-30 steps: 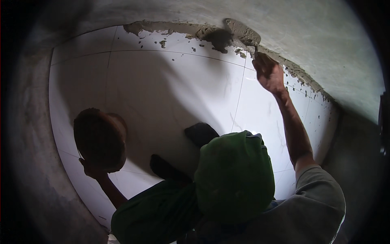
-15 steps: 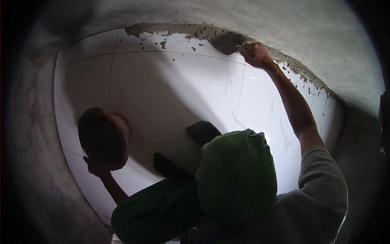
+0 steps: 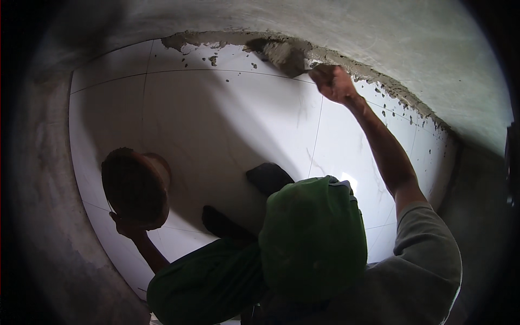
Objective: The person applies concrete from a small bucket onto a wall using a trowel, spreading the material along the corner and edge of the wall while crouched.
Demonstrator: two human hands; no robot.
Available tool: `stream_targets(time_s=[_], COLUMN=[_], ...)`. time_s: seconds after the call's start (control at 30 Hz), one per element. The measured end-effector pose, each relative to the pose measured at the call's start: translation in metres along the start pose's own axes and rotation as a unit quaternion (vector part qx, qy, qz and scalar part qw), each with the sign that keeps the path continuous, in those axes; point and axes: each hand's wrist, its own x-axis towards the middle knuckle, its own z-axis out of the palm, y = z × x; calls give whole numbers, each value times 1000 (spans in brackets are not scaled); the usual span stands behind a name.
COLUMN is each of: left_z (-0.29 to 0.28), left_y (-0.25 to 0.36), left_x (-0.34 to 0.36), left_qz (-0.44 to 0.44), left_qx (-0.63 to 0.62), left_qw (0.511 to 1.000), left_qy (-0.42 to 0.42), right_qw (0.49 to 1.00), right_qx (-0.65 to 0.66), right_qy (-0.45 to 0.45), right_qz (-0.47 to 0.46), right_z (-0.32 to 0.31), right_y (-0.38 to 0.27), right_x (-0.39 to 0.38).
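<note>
Gripping one mortar-smeared trowel [image 3: 284,57], the right hand [image 3: 332,83] is at the mortar strip [image 3: 227,37] edging one wall [image 3: 422,59]; the left hand [image 3: 129,225] holds one tilted bucket [image 3: 161,176] by its rim, over white floor tiles [image 3: 233,108]. I count one green cap [image 3: 311,244].

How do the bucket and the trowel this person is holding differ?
The bucket looks round and reddish-brown; the trowel looks flat and grey. The bucket appears bigger than the trowel. The bucket is away from the mortar strip; the trowel is at it. Both are held, by the left hand and right hand respectively.
</note>
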Motion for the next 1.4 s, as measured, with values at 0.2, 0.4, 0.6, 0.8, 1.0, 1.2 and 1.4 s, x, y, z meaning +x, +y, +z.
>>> stream_targets(time_s=[0.2,0.4,0.6,0.8,1.0,1.2,1.4], left_z=[6,-1,-38,-91,-57,-22,-6], left_y=[6,-3,71,204,115,58,30], left_x=[2,4,9,7,7,-18,-12], left_qz=[30,131,-4,-296,-30,47,27], left_qx=[87,131,31,-336,-137,51,-22], left_qw=[996,982,999,894,990,995,999], left_qy=[-6,45,9,-6,-32,-69,-18], right_qw=[1000,998,991,951,995,982,962], right_qx=[-21,-40,11,-32,-86,-175,-214], right_qy=[-21,44,27,-2,-9,-3,-32], right_qz=[4,5,-133,-308,-53,70,168], right_z=[41,18,27,102,147,150,80], right_y=[20,-65,-213,-331,-263,-169,-80], right_x=[20,31,43,37,138,149,65])
